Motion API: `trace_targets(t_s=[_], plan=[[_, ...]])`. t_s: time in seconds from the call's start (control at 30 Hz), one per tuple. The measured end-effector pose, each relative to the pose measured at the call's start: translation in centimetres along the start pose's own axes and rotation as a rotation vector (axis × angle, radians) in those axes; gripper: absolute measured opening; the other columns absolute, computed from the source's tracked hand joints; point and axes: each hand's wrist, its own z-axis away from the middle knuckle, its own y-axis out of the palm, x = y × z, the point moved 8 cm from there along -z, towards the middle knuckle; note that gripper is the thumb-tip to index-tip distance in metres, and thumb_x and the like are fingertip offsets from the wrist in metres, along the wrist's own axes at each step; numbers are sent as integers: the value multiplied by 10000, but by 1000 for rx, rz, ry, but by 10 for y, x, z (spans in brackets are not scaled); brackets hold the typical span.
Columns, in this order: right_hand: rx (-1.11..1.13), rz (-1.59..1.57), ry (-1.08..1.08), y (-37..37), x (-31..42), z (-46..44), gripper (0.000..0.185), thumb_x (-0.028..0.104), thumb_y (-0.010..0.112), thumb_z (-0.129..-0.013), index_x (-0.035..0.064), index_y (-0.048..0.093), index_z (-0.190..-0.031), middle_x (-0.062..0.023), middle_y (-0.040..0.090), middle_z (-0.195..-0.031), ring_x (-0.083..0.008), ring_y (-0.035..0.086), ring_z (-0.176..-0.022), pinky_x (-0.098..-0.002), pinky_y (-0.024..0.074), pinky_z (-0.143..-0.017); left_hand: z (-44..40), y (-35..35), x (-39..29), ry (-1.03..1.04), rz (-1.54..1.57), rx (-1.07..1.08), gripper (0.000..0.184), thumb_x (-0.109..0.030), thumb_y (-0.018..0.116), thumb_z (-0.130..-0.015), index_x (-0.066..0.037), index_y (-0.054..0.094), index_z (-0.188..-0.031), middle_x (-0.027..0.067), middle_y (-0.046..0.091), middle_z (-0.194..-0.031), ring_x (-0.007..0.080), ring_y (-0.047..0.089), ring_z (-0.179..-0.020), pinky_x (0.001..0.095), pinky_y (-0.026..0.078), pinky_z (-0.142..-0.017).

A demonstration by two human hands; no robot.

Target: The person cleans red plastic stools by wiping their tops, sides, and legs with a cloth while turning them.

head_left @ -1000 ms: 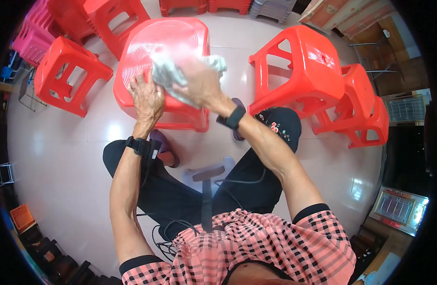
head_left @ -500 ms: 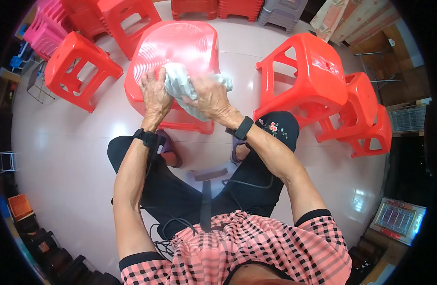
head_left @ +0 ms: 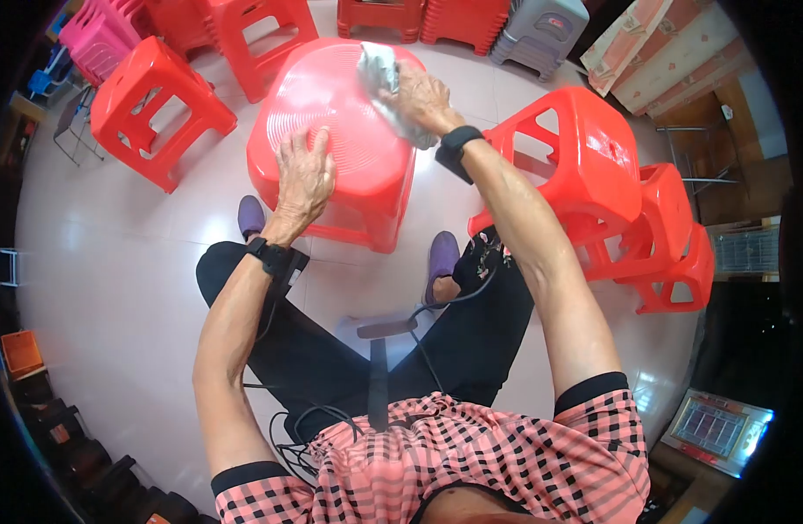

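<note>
A red plastic stool with a ringed seat stands upright in front of me. My left hand lies flat on the near left part of the seat, fingers spread, holding nothing. At the seat's far right edge, my right hand is closed on a crumpled whitish cloth pressed against the stool. Part of the cloth hangs below the hand at the stool's side. Slight blur covers the cloth and the right fingers.
More red stools stand at right and left. Stacked red stools and grey stools are along the back. Pink stools sit at far left. Cables hang near my lap, over a low grey seat.
My right hand has moved away from the left hand, carrying the cloth to the seat's far right edge. The left hand stays on the seat, its fingers now clear of the cloth.
</note>
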Motion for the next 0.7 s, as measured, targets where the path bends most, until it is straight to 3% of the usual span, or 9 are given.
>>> trace_targets(t_s=[0.03,0.13,0.17,0.3,0.43,0.57,0.7], plan=[[63,3,32,-2,-1,-9,629,470,657,-830,16,457,-1217,-249,629,-1075,-423,631,-986,-500,506,-819,3,-6,8,-5,9,-9,525,-197,597,-862,-33,459,-1342,237,407,-1305,410,370,-1228,535,310,-1032],[57,39,73,2,-10,-40,650,479,644,-839,3,432,-1229,-259,628,-1101,-426,613,-1043,-493,489,-867,13,-34,54,-282,-112,-53,624,-258,643,-842,-10,414,-1367,249,423,-1281,410,381,-1214,524,322,-1027],[112,39,130,4,-15,-51,674,482,637,-846,0,407,-1257,-269,616,-1137,-419,598,-1083,-494,474,-899,17,-38,74,-358,-75,-48,708,-359,659,-849,9,374,-1383,269,451,-1271,422,417,-1205,498,345,-1024],[116,38,262,9,-19,-87,699,466,618,-845,-29,409,-1292,-290,577,-1195,-440,565,-1131,-502,459,-933,33,1,126,-541,569,165,857,-550,545,-900,107,290,-1387,343,407,-1325,445,434,-1228,467,357,-1041],[80,62,275,26,1,-111,661,425,581,-871,-22,423,-1332,-281,444,-1341,-448,507,-1202,-491,437,-984,28,7,124,-432,515,75,836,-523,523,-921,117,268,-1395,346,390,-1337,462,429,-1226,478,364,-1035],[129,77,134,49,47,-128,570,411,549,-881,43,488,-1312,-241,463,-1316,-426,521,-1190,-476,444,-982,30,9,122,-479,535,110,818,-516,505,-932,98,255,-1410,352,371,-1346,468,393,-1256,480,344,-1053],[213,158,-199,115,98,-143,484,373,526,-893,89,512,-1285,-251,500,-1245,-430,558,-1126,-498,482,-919,31,14,125,-452,568,81,833,-529,501,-929,95,244,-1417,353,354,-1358,472,363,-1281,484,329,-1065]])
